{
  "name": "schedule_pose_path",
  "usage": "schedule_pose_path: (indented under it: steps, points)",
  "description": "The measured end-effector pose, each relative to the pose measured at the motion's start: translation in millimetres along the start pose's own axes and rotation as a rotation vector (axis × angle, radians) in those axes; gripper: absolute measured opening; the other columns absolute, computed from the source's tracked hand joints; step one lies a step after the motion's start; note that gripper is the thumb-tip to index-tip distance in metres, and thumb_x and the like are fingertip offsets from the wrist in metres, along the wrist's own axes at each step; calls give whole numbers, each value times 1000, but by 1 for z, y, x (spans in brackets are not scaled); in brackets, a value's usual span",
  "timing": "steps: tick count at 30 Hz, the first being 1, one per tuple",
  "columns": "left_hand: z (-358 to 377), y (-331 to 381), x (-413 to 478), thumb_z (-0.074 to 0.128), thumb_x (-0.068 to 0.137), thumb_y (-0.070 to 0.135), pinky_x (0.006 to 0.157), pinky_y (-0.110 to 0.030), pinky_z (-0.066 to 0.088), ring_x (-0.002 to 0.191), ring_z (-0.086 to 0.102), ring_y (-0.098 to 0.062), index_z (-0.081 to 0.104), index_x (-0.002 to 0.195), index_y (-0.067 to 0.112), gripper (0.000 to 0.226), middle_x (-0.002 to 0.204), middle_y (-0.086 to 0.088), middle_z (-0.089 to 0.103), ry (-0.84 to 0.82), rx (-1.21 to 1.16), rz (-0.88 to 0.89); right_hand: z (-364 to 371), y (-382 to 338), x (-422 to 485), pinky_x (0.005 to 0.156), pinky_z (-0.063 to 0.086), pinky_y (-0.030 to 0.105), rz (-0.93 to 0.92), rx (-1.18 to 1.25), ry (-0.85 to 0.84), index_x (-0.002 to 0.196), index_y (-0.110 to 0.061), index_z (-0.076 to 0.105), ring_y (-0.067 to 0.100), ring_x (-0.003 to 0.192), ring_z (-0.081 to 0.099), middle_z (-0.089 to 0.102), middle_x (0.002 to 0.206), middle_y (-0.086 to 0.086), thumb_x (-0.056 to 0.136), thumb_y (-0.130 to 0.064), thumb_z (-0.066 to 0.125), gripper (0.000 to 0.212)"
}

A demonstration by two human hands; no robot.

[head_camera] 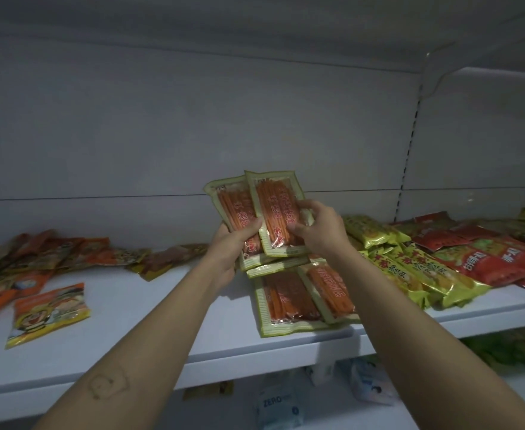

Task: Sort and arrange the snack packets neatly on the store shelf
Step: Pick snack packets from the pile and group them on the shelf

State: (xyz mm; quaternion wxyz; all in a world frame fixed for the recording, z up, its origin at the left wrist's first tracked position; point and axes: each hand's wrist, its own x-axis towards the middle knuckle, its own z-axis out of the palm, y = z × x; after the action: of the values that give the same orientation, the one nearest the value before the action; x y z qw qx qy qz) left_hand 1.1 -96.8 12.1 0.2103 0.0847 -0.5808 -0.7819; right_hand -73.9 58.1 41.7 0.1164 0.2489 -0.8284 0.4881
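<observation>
We held two snack packets of orange-red strips with pale green borders just left of the frame's centre, up above the shelf and fanned apart at the top. The front packet (pixel 278 212) overlapped the rear packet (pixel 231 209), which leaned toward the upper left. Our left hand (pixel 233 243) gripped both from below, with the thumb across their lower fronts and the fingers wrapped behind. Our right hand (pixel 320 228) pinched the front packet at its right edge, fingers curled onto its face.

Directly beneath, in the lower centre, a stack (pixel 289 302) of the same kind of packet lay flat on the white shelf (pixel 162 321) near its front edge, with the packets somewhat skewed. Just right of the stack, yellow-green packets (pixel 410 268) overlapped one another. Beyond them, red packets (pixel 496 259) reached the right edge of the frame.

On the left side, an orange cartoon packet (pixel 48 313) lay on its own in the lower left. Behind it, a loose pile of orange packets (pixel 53 252) spread along the left edge.

A grey back panel (pixel 193 119) filled the upper frame, and a slotted upright (pixel 410 144) ran down its right part. At the bottom centre, under the shelf, we saw a white pack (pixel 278 405) printed ZERO on a lower tier.
</observation>
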Motion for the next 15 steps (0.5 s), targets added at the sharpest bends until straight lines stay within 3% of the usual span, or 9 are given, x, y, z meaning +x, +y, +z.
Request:
schedule_pose_path:
  steps: [2,4,7,9,11,13,15]
  points:
    - [-6,0,4,72,88,15,95,-53,54,103,70,-34,57,129,5,44,113,-16,72,26,-4,-7,2,5,1,87,55,37,47,25,14,136,-22,55,17,97,64,60,134,7,86,-19,75,54]
    - [-16,3,9,71,88,10,94,-51,54,100,71,-33,60,123,5,37,109,-15,73,103,17,26,6,10,6,83,59,43,95,46,28,135,-21,55,18,85,70,61,131,9,87,-16,74,52]
    - [-37,16,17,69,86,4,88,-41,57,91,71,-26,64,103,15,21,105,-12,73,313,52,152,18,12,19,75,60,38,157,71,11,134,-21,55,18,75,70,65,122,11,90,-11,70,47]
    - [-53,26,18,70,83,6,84,-33,56,92,70,-20,61,101,21,24,108,-7,72,475,51,219,30,12,28,72,57,33,172,6,-15,132,-20,58,22,83,68,65,121,11,90,-6,66,45]
    - [-68,34,16,68,81,8,87,-38,57,96,69,-22,61,105,24,30,109,-6,72,544,-6,232,45,11,33,76,53,32,184,-78,-73,131,-17,60,29,99,66,64,122,12,91,-5,62,41]
    - [-81,36,13,64,81,6,89,-48,57,97,70,-30,64,114,16,34,110,-12,72,507,-93,199,61,8,36,86,52,34,186,-92,-144,126,-14,63,31,109,63,65,122,13,92,-7,61,36]
    - [-88,32,9,61,83,3,85,-47,59,92,71,-32,62,123,6,40,114,-19,70,451,-136,154,79,2,37,92,52,35,156,-102,-186,121,-11,66,33,111,63,67,119,15,92,-10,60,30]
